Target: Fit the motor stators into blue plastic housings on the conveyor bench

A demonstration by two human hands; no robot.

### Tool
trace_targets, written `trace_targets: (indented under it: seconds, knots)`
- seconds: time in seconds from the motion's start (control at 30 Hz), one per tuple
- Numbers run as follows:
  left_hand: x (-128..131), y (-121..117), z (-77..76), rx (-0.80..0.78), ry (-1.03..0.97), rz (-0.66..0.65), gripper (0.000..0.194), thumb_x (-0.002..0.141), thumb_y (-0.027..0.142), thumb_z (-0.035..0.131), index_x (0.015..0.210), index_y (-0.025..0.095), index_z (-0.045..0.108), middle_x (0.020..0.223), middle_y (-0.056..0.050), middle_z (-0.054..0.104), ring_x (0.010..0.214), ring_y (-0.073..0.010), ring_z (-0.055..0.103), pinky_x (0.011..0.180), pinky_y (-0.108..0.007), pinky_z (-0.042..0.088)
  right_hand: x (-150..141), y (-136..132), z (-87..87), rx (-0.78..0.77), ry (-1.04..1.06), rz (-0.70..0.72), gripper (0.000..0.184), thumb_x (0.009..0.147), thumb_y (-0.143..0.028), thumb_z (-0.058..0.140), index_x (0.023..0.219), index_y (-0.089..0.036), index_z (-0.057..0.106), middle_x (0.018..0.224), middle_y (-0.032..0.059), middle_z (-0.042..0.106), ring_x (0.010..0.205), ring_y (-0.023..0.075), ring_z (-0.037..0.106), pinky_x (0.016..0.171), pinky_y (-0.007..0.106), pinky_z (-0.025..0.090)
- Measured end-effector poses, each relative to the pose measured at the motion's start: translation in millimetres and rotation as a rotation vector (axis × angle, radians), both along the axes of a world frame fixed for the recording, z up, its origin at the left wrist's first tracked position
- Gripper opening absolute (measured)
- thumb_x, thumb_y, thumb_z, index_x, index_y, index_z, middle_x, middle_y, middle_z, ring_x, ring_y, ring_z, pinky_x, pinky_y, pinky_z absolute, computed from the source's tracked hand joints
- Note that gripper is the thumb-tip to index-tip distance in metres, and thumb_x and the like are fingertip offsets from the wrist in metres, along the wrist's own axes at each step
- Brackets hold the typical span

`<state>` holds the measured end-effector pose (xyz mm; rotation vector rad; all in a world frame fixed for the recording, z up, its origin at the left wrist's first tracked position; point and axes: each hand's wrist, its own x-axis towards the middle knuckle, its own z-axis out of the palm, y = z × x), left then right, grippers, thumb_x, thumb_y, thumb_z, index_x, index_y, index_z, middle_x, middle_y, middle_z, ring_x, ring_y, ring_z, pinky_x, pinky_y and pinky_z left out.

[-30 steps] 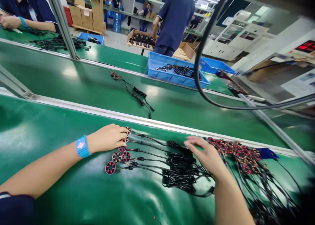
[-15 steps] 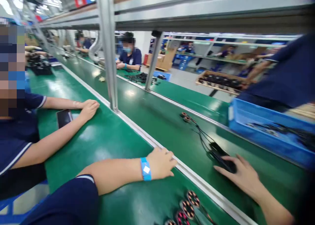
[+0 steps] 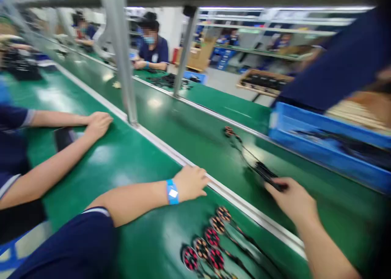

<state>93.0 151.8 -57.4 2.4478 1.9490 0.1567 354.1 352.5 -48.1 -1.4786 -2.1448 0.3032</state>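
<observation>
My right hand [image 3: 295,199] is closed on one end of a bundled black cable [image 3: 265,172] over the green middle strip. From that bundle, thin leads run away to small round copper-wound coils [image 3: 228,131] at the far end. My left hand [image 3: 191,183], a blue band on its wrist, lies palm down with fingers stretched over the pale metal rail [image 3: 171,153] and holds nothing. Just below it on the near table sit several round motor coils [image 3: 211,237], some copper-coloured and some red, with black leads trailing right.
A blue bin [image 3: 330,148] of black cables stands beyond the strip at right. A metal post [image 3: 120,59] rises from the rail. At left, a co-worker's forearms [image 3: 67,144] rest on the table around a dark phone-like object [image 3: 63,138]. Another person [image 3: 152,47] sits across.
My right hand has gone from spread fingers beside the black cable bundle to gripping its near end. The view has tilted down, bringing more coils into sight. My left hand stays on the rail.
</observation>
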Motion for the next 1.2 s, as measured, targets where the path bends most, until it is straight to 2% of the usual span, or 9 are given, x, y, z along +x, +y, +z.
trace_targets:
  seconds: [0.07, 0.17, 0.37, 0.57, 0.67, 0.8, 0.93, 1.03, 1.2]
  knots:
    - [-1.5, -1.9, 1.4, 0.004, -0.018, 0.002, 0.04, 0.093, 0.044, 0.069, 0.12, 0.016, 0.061, 0.124, -0.015, 0.062, 0.116, -0.0312, 0.058, 0.09, -0.044, 0.05, 6.9, -12.5, 12.9, 0.019, -0.002, -0.049, 0.016, 0.075, -0.037, 0.067, 0.077, -0.024, 0.058, 0.071, 0.0067, 0.062, 0.059, 0.0225, 0.057, 0.058, 0.036, 0.045]
    - [-10.0, 8.5, 3.8, 0.013, -0.04, -0.04, 0.038, 0.092, 0.044, 0.069, 0.115, 0.016, 0.062, 0.118, -0.016, 0.063, 0.11, -0.0327, 0.06, 0.088, -0.044, 0.05, 13.3, -28.0, 27.3, 0.084, -0.022, -0.082, 0.021, 0.07, -0.036, 0.065, 0.085, -0.022, 0.059, 0.085, 0.0049, 0.063, 0.074, 0.0232, 0.061, 0.072, 0.036, 0.048]
    - [-6.3, 78.0, 8.4, 0.053, -0.138, -0.065, 0.037, 0.097, 0.045, 0.059, 0.124, 0.02, 0.056, 0.117, -0.009, 0.061, 0.107, -0.0257, 0.063, 0.093, -0.037, 0.051, 45.3, -86.9, 52.8, 0.154, -0.061, -0.07, 0.018, 0.075, -0.029, 0.063, 0.088, -0.022, 0.053, 0.097, 0.0043, 0.057, 0.072, 0.0185, 0.054, 0.07, 0.032, 0.043]
    - [50.9, 167.4, 7.6, 0.066, -0.212, -0.114, 0.063, 0.095, 0.046, 0.064, 0.147, 0.019, 0.04, 0.143, -0.014, 0.049, 0.122, -0.0279, 0.057, 0.104, -0.045, 0.049, 102.9, -148.1, 63.9, 0.069, 0.0, -0.112, 0.018, 0.077, -0.033, 0.062, 0.088, -0.021, 0.054, 0.09, 0.0031, 0.056, 0.072, 0.0183, 0.054, 0.071, 0.031, 0.042]
    - [84.6, 196.6, 6.3, 0.003, -0.185, -0.154, 0.056, 0.096, 0.043, 0.064, 0.144, 0.02, 0.046, 0.142, -0.013, 0.052, 0.118, -0.0274, 0.06, 0.098, -0.049, 0.054, 129.7, -169.4, 59.0, 0.022, 0.001, -0.168, 0.017, 0.079, -0.034, 0.061, 0.089, -0.021, 0.055, 0.087, 0.0027, 0.056, 0.072, 0.0188, 0.053, 0.069, 0.03, 0.04]
    - [113.0, 221.6, 6.6, -0.105, -0.096, -0.232, 0.043, 0.098, 0.04, 0.063, 0.134, 0.018, 0.056, 0.13, -0.011, 0.06, 0.11, -0.0242, 0.064, 0.093, -0.046, 0.057, 162.4, -181.8, 47.1, -0.054, 0.004, -0.265, 0.021, 0.078, -0.039, 0.061, 0.089, -0.022, 0.055, 0.083, 0.0008, 0.057, 0.064, 0.0161, 0.049, 0.066, 0.029, 0.037]
    - [129.5, 233.2, 15.7, -0.182, 0.014, -0.338, 0.041, 0.097, 0.04, 0.064, 0.131, 0.017, 0.058, 0.129, -0.011, 0.061, 0.11, -0.0241, 0.064, 0.094, -0.046, 0.057, 190.5, -183.0, 33.8, -0.102, 0.014, -0.353, 0.025, 0.077, -0.043, 0.063, 0.088, -0.022, 0.054, 0.071, -0.0028, 0.055, 0.06, 0.0161, 0.048, 0.063, 0.027, 0.036]
    - [136.8, 225.1, 27.3, -0.201, 0.083, -0.386, 0.04, 0.098, 0.041, 0.063, 0.129, 0.017, 0.059, 0.125, -0.01, 0.063, 0.109, -0.0233, 0.064, 0.094, -0.046, 0.057, 206.7, -185.3, 23.6, -0.135, 0.015, -0.379, 0.026, 0.078, -0.044, 0.064, 0.089, -0.022, 0.055, 0.069, -0.0033, 0.055, 0.06, 0.0159, 0.048, 0.063, 0.027, 0.037]
    - [116.2, 162.4, 44.8, -0.161, 0.149, -0.377, 0.04, 0.098, 0.045, 0.057, 0.124, 0.014, 0.059, 0.109, -0.014, 0.07, 0.098, -0.0295, 0.07, 0.086, -0.046, 0.056, 224.8, -191.7, 7.7, -0.174, 0.032, -0.285, 0.025, 0.082, -0.043, 0.062, 0.093, -0.022, 0.053, 0.086, 0.0014, 0.064, 0.073, 0.0185, 0.057, 0.074, 0.032, 0.046]
